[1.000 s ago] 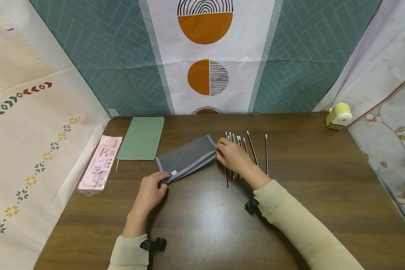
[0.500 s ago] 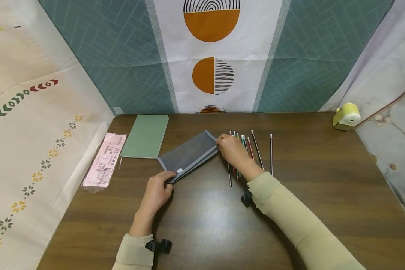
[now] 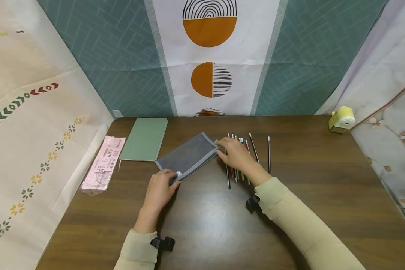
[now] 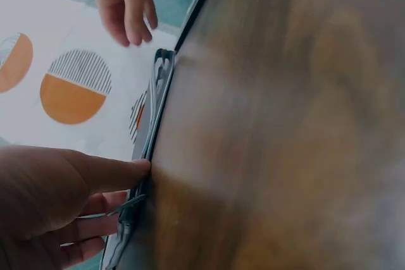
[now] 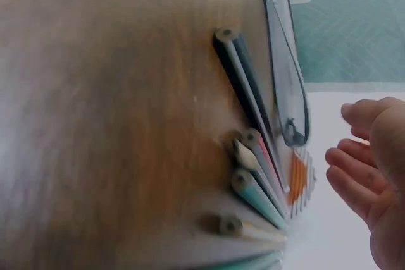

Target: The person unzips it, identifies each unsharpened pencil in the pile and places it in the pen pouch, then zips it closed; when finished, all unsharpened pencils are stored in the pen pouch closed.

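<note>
A grey see-through zip pouch (image 3: pixel 189 153) lies at a slant on the table, its long zipped edge towards me. My left hand (image 3: pixel 159 189) pinches its near left corner; in the left wrist view the thumb (image 4: pixel 120 170) presses on the zipped edge and the other fingers sit behind it. At the pouch's far right end is my right hand (image 3: pixel 237 154), which the right wrist view shows with fingers loosely bent and nothing between them, apart from the pouch. Several pencils (image 5: pixel 243 80) lie under and beside this hand, partly hidden by it in the head view.
Left of the pouch lies a green notebook (image 3: pixel 145 138), and beyond it a pink packet (image 3: pixel 102 163) in clear wrap. Two dark pencils lie apart on the right, one a black pencil (image 3: pixel 269 155). A yellow pencil sharpener (image 3: pixel 341 120) stands at the far right corner.
My right hand has let go of the pouch's right end and its fingers have spread. The left hand still holds the near left corner, and the pouch's near edge has flattened.
</note>
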`<state>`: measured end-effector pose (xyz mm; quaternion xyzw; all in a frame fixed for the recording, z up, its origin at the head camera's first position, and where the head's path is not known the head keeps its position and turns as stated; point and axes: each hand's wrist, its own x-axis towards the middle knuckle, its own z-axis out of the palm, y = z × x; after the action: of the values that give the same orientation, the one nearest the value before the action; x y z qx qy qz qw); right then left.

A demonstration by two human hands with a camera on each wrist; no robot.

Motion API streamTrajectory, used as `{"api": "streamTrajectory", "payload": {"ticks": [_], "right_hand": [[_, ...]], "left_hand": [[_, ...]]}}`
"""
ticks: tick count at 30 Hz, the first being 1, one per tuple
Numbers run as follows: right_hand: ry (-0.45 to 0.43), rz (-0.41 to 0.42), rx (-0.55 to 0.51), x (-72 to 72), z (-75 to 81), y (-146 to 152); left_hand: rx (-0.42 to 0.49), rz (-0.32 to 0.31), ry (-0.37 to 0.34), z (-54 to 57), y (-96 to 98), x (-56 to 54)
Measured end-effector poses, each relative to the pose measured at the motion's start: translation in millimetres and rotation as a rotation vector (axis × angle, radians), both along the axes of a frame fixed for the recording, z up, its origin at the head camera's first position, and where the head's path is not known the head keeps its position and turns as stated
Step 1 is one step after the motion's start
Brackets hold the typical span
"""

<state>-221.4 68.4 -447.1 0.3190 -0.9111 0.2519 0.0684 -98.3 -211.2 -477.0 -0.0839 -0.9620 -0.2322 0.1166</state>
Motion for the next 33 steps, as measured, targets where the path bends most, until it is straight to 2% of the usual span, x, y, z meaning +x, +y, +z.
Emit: {"api": "streamTrajectory", "payload": {"ticks": [6, 10, 14, 22, 26, 33], "right_hand": [[0.082, -0.04, -0.102, 6.3, 7.2, 24], [0.109, -0.05, -0.159, 8.3, 11.7, 41], [0.101, -0.062, -0.177, 8.7, 13.1, 57], [0.084, -0.103, -0.249, 7.4, 6.8, 90], [0.074, -0.117, -0.302, 8.7, 2.7, 106], [0.049, -0.165, -0.343, 12.9, -6.8, 128]], "left_hand": [[-0.036, -0.022, 0.011, 1.3, -1.2, -4.4], [-0.058, -0.035, 0.064, 2.6, -1.5, -5.2], [-0.069, -0.02, 0.111, 4.8, 3.0, -6.5], [-0.078, 0.058, 0.146, 5.0, 20.2, -10.3], [-0.084, 0.079, 0.136, 4.7, 26.0, -10.3], [-0.089, 0.069, 0.111, 4.5, 33.1, -10.4]]}}
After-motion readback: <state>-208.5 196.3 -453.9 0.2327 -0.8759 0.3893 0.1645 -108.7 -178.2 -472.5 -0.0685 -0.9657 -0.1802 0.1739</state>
